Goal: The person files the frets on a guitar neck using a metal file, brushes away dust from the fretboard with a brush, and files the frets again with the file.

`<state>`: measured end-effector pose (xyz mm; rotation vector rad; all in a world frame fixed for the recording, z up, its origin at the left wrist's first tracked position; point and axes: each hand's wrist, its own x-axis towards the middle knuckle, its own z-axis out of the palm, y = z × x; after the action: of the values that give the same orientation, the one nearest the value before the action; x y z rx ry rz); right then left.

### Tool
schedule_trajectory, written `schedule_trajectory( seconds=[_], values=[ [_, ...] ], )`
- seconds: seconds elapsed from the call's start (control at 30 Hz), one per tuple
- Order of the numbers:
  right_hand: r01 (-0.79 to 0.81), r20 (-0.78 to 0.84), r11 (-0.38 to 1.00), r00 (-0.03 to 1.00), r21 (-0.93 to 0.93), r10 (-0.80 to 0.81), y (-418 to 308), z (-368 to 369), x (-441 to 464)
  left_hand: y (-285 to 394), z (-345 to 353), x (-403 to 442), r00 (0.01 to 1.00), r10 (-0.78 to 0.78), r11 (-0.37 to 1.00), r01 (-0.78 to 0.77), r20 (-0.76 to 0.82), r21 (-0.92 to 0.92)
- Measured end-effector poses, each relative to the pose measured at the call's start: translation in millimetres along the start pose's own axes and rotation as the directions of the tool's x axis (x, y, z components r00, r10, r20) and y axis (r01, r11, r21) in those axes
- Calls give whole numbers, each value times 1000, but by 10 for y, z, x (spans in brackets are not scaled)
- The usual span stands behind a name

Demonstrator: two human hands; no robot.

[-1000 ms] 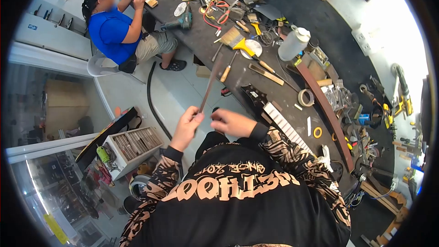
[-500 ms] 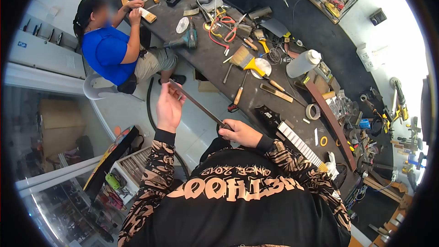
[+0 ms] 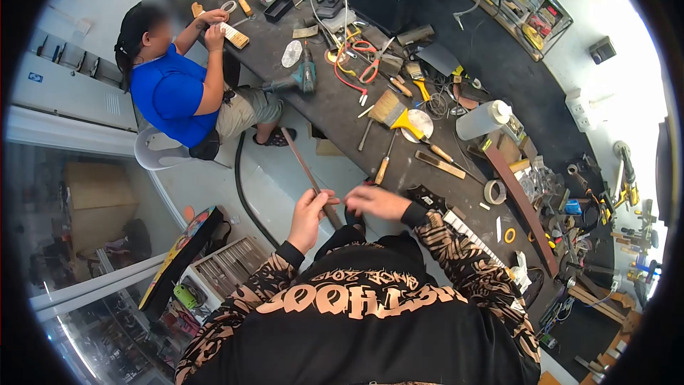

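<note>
My left hand [image 3: 308, 217] is closed around a long, thin, dark brown strip [image 3: 303, 164], gripping it between thumb and fingers near its lower part. The strip slants away from me, its far end above the floor near the other person's foot; whether it is wood or a tool I cannot tell. Just right of it, my right hand [image 3: 381, 203] is apart from the strip, its fingers stretched out and slightly blurred, holding nothing visible. Beside my right sleeve, a guitar neck [image 3: 467, 234] with pale strips along its fretboard and a dark headstock lies on the bench.
The dark workbench [image 3: 342, 117] carries a wide paintbrush [image 3: 388, 110], a heat gun or drill [image 3: 303, 75], a white bottle [image 3: 484, 120], a tape roll [image 3: 494, 192] and a long brown bar [image 3: 524, 207]. A seated person in blue [image 3: 171, 89] handles a small neck-like piece at left.
My right hand has let go of the strip's near end. My left hand has moved right and closer, from the far end to the lower part, and now holds the strip alone.
</note>
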<state>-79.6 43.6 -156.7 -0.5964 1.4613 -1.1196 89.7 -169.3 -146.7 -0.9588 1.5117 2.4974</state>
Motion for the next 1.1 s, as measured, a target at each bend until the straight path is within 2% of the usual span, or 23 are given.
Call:
schedule_trajectory(
  seconds=[0.03, 0.07, 0.1, 0.13, 0.17, 0.2, 0.23, 0.27, 0.33, 0.37, 0.47, 0.53, 0.57, 0.67, 0.7, 0.77, 0.8, 0.87, 0.93, 1.03, 1.07, 1.1],
  values=[
    [27, -199, 996, 979, -81, -43, 46, -186, 49, 85, 14, -9, 999, 28, 998, -30, -41, -52],
    [31, -397, 991, 914, -133, -82, 311, -470, 221, 123, -19, -3, 999, 20, 999, -22, -48, -40],
    [-26, -589, 969, 798, -246, -128, 264, -720, 252, 144, -78, -1, 998, 10, 999, -12, -55, -30],
    [-64, -715, 900, 633, -431, -297, 607, -1066, 426, 165, -111, -1, 998, 1, 1000, -3, -61, -21],
    [-289, -774, 793, 543, -536, -325, 446, -1249, 372, 198, -112, -12, 997, -19, 1000, 19, -73, 4],
    [-492, -824, 681, 472, -542, -315, 488, -1429, 418, 184, -115, 6, 997, -33, 999, 33, -69, -2],
    [-600, -840, 593, 443, -537, -313, 502, -1574, 467, 165, -113, 28, 997, -47, 999, 47, -63, -9],
    [-637, -820, 517, 456, -572, -346, 597, -1733, 516, 150, -108, 56, 997, -60, 998, 59, -57, -16],
    [-684, -815, 445, 512, -579, -272, 666, -1940, 607, 175, -102, 98, 997, -78, 997, 78, -15, 0],
    [-679, -802, 427, 513, -597, -305, 730, -2045, 661, 188, -88, 99, 996, -86, 996, 86, 4, 6],
    [-683, -773, 365, 531, -633, -348, 806, -2216, 797, 308, -60, 115, 983, -139, 980, 153, 117, -123],
    [-659, -817, 519, 556, -545, -152, 433, -2180, 678, 396, -95, 129, 959, -186, 926, 244, 216, -287],
    [-616, -795, 572, 596, -542, -111, 397, -2250, 605, 432, -103, 160, 942, -194, 887, 287, 273, -361],
    [-545, -781, 612, 589, -573, -207, 61, -2084, 160, 437, -72, 237, 942, -195, 877, 292, 271, -381],
    [-504, -746, 574, 575, -646, -335, 41, -2001, -20, 447, -43, 253, 944, -186, 877, 285, 272, -386],
    [-473, -730, 584, 587, -660, -349, -228, -1631, -375, 470, 42, 291, 946, -168, 879, 271, 276, -393],
    [-456, -731, 620, 611, -639, -304, -458, -1346, -539, 463, 83, 324, 945, -167, 885, 270, 282, -379],
    [-273, -603, 710, 754, -649, -261, -574, -928, -805, 420, 202, 374, 938, -171, 898, 274, 303, -343],
    [-158, -489, 678, 808, -718, -329, -640, -609, -976, 386, 462, 294, 927, -155, 910, 269, 343, -315],
    [-382, -723, 695, 627, -609, -290, -292, -705, -1143, 397, 722, 61, 882, -203, 942, 294, 425, -160],
    [-423, -780, 681, 502, -598, -373, -147, -885, -1254, 393, 746, -62, 861, -235, 948, 306, 452, -91],
    [-476, -846, 709, 403, -520, -350, -132, -1013, -1452, 386, 759, -192, 883, -245, 962, 274, 401, -16]
  ],
)
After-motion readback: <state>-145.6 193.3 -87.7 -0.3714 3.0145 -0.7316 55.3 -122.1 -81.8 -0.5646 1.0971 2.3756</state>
